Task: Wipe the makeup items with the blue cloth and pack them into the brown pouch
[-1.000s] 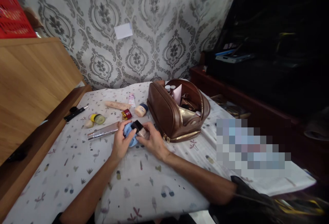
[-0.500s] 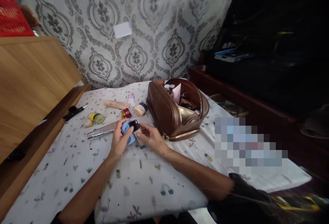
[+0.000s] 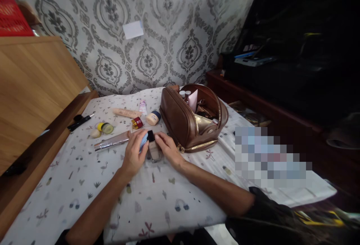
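Observation:
Between my hands is a foundation bottle (image 3: 154, 152) with a beige body and a black cap (image 3: 151, 136), tilted slightly over the table. My left hand (image 3: 135, 151) is closed around a blue cloth (image 3: 143, 141), which lies against the cap's left side. From the right, my right hand (image 3: 170, 149) holds the bottle near its top, with the fingertips at the cap. A silver-and-pink tube (image 3: 111, 141) lies just left of my left hand. Behind the hands are a red box with gold (image 3: 137, 123) and a cream jar with a dark blue lid (image 3: 153, 118).
An open brown cosmetic bag (image 3: 180, 121) with several items stands to the right. A beige tube (image 3: 126, 113), a small pink tube (image 3: 143, 106), a yellow-green round container (image 3: 106, 127) and dark brushes (image 3: 81, 121) lie left and behind. A wooden cabinet (image 3: 36, 76) borders the left.
The bottle has turned to stand more upright, showing more of its beige body. My left hand has wrapped further over the cloth, and my right fingers have shifted up toward the cap.

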`<state>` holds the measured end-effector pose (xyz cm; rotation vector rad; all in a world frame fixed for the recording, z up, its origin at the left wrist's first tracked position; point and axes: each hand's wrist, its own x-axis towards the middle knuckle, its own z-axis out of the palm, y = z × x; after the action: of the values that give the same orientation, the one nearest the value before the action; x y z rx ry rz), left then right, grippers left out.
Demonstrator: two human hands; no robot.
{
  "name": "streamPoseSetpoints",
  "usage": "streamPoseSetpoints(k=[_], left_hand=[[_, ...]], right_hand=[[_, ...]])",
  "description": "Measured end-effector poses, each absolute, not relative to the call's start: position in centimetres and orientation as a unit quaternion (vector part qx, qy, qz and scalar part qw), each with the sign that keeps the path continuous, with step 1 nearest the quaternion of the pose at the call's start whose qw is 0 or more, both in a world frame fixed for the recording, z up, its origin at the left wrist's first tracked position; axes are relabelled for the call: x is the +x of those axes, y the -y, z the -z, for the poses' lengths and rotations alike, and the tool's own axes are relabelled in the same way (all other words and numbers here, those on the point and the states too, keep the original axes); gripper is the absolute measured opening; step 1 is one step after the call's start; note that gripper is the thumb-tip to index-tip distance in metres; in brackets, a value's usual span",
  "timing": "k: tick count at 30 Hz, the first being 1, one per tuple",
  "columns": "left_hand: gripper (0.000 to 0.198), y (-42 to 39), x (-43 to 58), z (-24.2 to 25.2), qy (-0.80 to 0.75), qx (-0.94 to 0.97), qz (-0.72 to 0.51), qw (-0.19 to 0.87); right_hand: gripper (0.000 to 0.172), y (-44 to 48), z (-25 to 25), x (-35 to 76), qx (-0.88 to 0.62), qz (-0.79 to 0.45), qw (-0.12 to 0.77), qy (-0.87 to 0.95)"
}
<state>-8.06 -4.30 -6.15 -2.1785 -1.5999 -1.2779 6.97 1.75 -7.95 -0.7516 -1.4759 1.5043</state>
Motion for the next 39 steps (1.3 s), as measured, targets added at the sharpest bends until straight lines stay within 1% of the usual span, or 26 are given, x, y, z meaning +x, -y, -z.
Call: streamPoseSetpoints(k=[5,9,11,13,16,19,21,25,28,31,35,39], left_hand=[[0.050,4.5,-7.8,6.1,0.503,-0.782,0.338,0.148],[0.055,5.2,-7.6,6.7,0.469,-0.814,0.278,0.202],[0.053,6.0,-7.3,6.9,0.450,-0.829,0.255,0.211],[0.046,7.0,-6.7,7.1,0.431,-0.847,0.235,0.205],[0.036,8.7,-5.7,6.8,0.398,-0.871,0.226,0.180],[0.031,10.1,-5.2,6.3,0.386,-0.880,0.261,0.097],[0.029,10.6,-5.3,6.0,0.418,-0.858,0.297,0.029],[0.025,10.4,-6.0,5.9,0.603,-0.704,0.372,-0.053],[0.036,9.3,-6.3,5.5,0.690,-0.611,0.363,-0.138],[0.033,8.1,-6.3,4.7,0.671,-0.620,0.339,-0.224],[0.035,7.3,-6.5,3.3,0.627,-0.603,0.359,-0.340],[0.035,6.5,-6.7,1.5,0.568,-0.606,0.378,-0.409]], right_hand=[[0.052,-2.1,8.7,6.7,-0.340,-0.663,0.438,0.504],[0.048,-2.1,8.9,6.8,-0.352,-0.648,0.446,0.507],[0.043,-2.1,8.8,6.9,-0.343,-0.640,0.445,0.524],[0.039,-2.1,8.7,7.0,-0.337,-0.640,0.440,0.531],[0.037,-2.1,8.7,6.9,-0.333,-0.651,0.432,0.528],[0.038,-2.0,8.6,6.6,-0.326,-0.658,0.430,0.524],[0.041,-1.8,8.4,6.6,-0.313,-0.673,0.427,0.516],[0.048,-1.3,7.7,6.7,-0.271,-0.713,0.415,0.495],[0.047,-1.0,7.0,6.7,-0.251,-0.715,0.438,0.484],[0.045,-0.6,6.1,6.9,-0.236,-0.702,0.456,0.493],[0.040,-0.3,3.9,8.5,-0.225,-0.667,0.470,0.532],[0.036,-1.0,0.1,12.2,-0.191,-0.632,0.431,0.615]])
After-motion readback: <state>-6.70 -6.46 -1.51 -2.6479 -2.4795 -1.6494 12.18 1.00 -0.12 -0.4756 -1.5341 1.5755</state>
